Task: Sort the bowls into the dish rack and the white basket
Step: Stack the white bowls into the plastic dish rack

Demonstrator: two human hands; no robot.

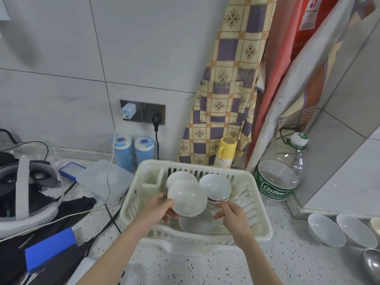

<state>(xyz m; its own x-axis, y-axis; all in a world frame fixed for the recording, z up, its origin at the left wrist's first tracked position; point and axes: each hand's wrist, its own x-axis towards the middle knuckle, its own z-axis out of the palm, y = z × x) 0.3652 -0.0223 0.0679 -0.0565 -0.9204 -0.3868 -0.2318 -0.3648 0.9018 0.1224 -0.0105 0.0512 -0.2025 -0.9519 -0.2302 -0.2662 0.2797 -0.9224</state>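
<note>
A cream plastic dish rack (258, 204) sits at the centre of the counter. My left hand (157, 208) grips the rim of a white bowl (188, 199) held tilted over the rack. Behind it leans another white bowl (178, 177), and to the right stands a stack of bowls (216, 187) with dark patterned sides. My right hand (232, 214) hovers beside the stack's lower rim, fingers loosely curled, holding nothing. A white dish (195, 223) lies on the rack floor under the held bowl. Two white bowls (326, 229) (356, 230) stand on the counter at the right.
A metal bowl (373, 264) peeks in at the right edge. A large water bottle (277, 179) and a yellow flask (225, 151) stand behind the rack. Left of it lie a clear lidded box (102, 177), cables, a headset (26, 186) and blue items.
</note>
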